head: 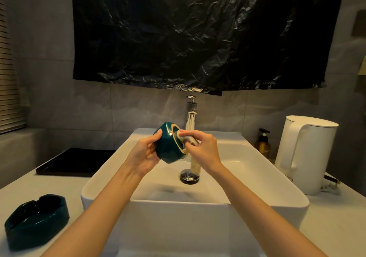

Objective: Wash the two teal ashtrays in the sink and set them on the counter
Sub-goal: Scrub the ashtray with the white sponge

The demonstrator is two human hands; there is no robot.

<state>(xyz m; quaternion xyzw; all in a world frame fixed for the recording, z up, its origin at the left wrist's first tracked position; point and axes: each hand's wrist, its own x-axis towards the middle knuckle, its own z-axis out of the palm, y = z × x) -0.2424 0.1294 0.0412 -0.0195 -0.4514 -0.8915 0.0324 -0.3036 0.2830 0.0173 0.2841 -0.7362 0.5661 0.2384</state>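
My left hand (145,151) grips a teal ashtray (169,146) above the white sink (257,177), tilted on its side with its gold-rimmed opening turned right. My right hand (202,147) holds a pale cloth (190,140) pressed into that opening; a strip of the cloth hangs down toward the drain (189,175). The second teal ashtray (36,221) sits upright on the counter (59,193) at the lower left, apart from both hands.
A chrome faucet (191,114) rises behind the sink. A black tray (77,161) lies on the counter to the left. To the right stand a brown pump bottle (263,143) and a white kettle (309,153). Black plastic sheeting (198,34) covers the wall above.
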